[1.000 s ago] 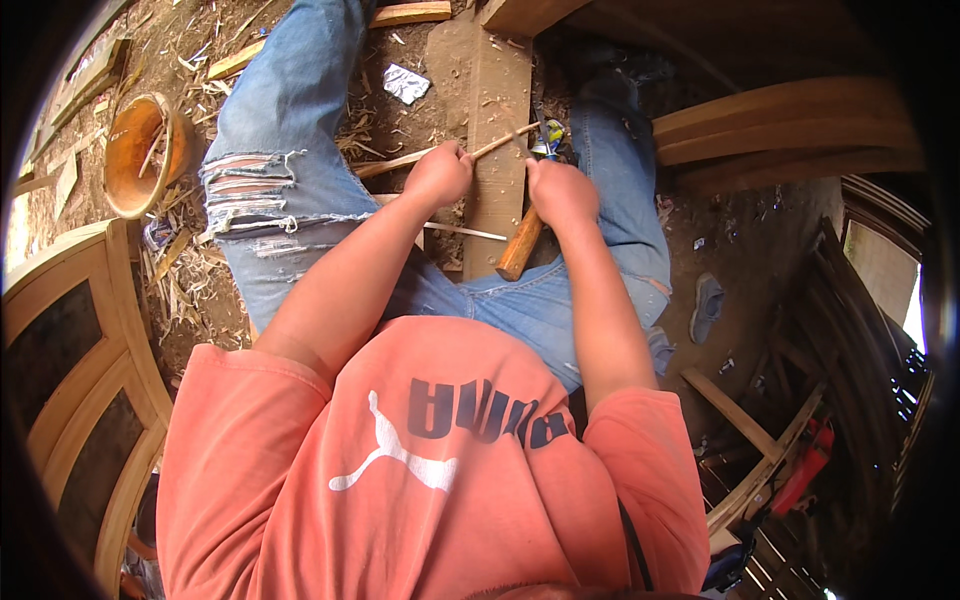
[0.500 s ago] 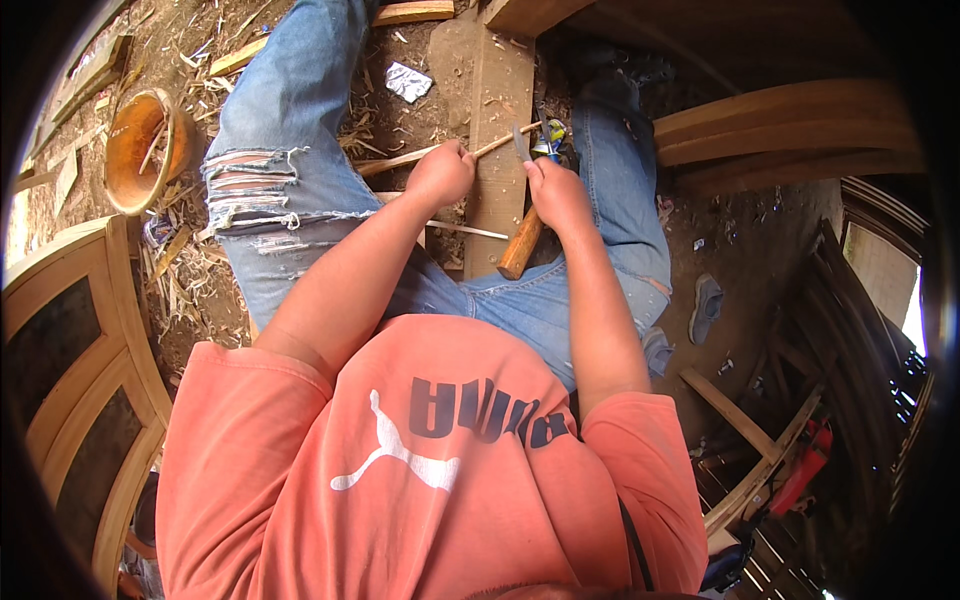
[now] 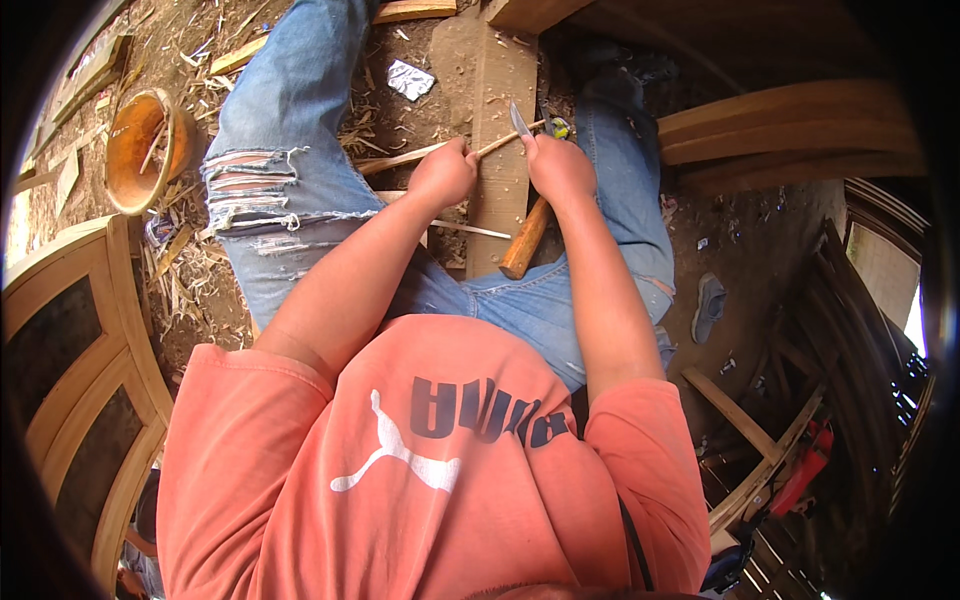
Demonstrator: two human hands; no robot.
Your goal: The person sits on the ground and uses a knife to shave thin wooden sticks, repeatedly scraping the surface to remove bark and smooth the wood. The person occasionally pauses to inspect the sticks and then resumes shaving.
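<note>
- The left hand (image 3: 444,175) is closed in a fist, gripping a thin wooden stick (image 3: 512,138) that projects from it toward the far right.
- The right hand (image 3: 560,168) is curled around a knife (image 3: 519,120); its handle is covered by the fingers, and the bare blade points to the far side, slightly left.
- The 2 hands are near each other but apart. The stick spans the gap, above the plank (image 3: 505,85), its far right end just beyond the right hand. Whether the blade touches the stick cannot be determined.
- A rounded wooden handle (image 3: 525,242) slants on the near side of the right hand; its far portion is hidden by that hand.
- A thin pale strip (image 3: 470,229) lies on the near side of the left hand, its right tip over the plank.
- The plank runs from far to near between 2 legs in blue jeans (image 3: 275,120), torn at the left knee.
- Left of the left leg: an orange bucket (image 3: 150,150), tipped, with a stick inside, and wood shavings (image 3: 180,285) on the ground.
- Far side, between left leg and plank: a crumpled silvery wrapper (image 3: 410,80).
- Right of the right leg: 1 grey-blue sandal (image 3: 709,308).
</note>
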